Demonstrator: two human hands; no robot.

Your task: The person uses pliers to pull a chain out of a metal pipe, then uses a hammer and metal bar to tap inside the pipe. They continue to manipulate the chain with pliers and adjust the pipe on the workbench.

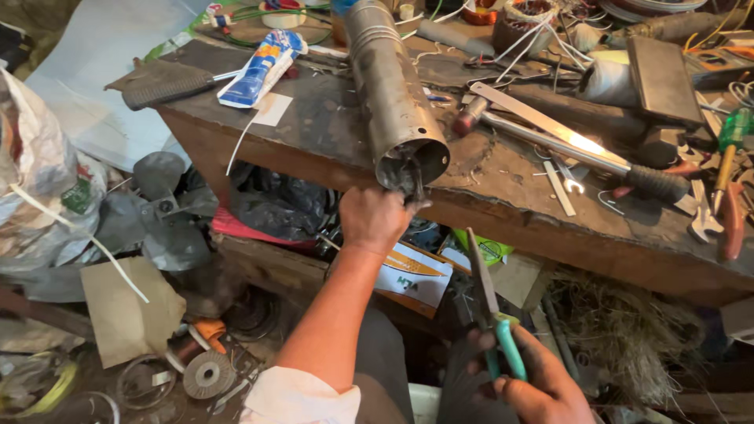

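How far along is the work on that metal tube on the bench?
Hard to tell what is finished. The metal tube lies on the wooden bench, its open end overhanging the edge. The left hand is pinching something dark at the tube's mouth; the right hand holds teal-handled pliers, not yet applied. The hammer lies unused nearby.

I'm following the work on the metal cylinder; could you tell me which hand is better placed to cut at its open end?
Probably the right hand: it holds the teal-handled pliers, while the left hand is at the cylinder mouth.
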